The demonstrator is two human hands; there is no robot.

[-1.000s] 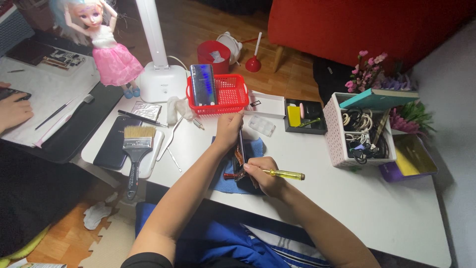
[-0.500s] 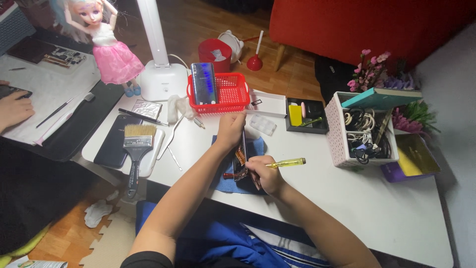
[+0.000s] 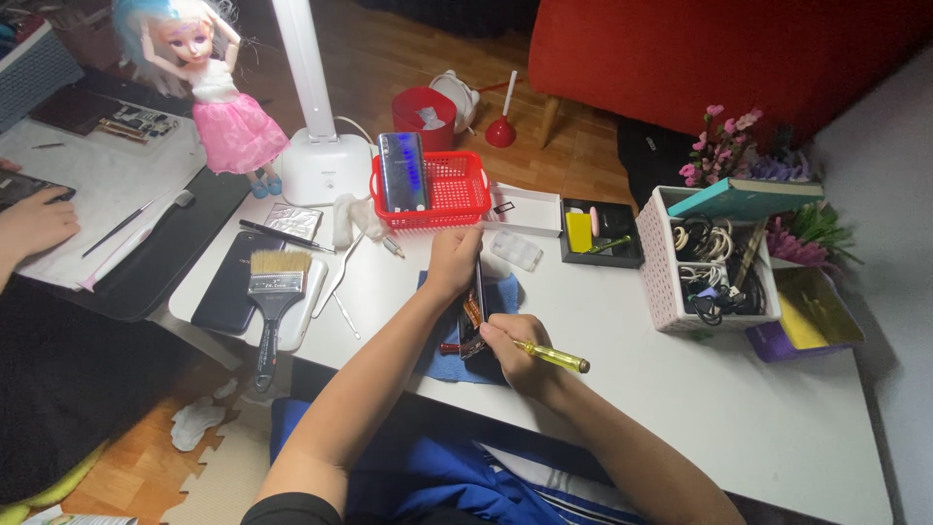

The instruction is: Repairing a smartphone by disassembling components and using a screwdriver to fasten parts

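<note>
Matt blue cloth (image 3: 439, 331), glossy translucent yellow plastic screwdriver handle (image 3: 554, 356), smooth white table (image 3: 680, 408), red plastic mesh basket (image 3: 457, 190)

White worktop (image 3: 680, 408) is filling the mid & right of the view, w/ a second lower surface sitting off its left edge under a dark mat (image 3: 146, 262). Wood floor (image 3: 389, 68) is showing beyond the far edge & again at bottom left, where pale foam tiles (image 3: 209, 476) are lying. Red sofa (image 3: 719, 49) is standing at the back. White lamp (image 3: 316, 146) is rising from the worktop's far-left corner. Room is looking dim.
</note>
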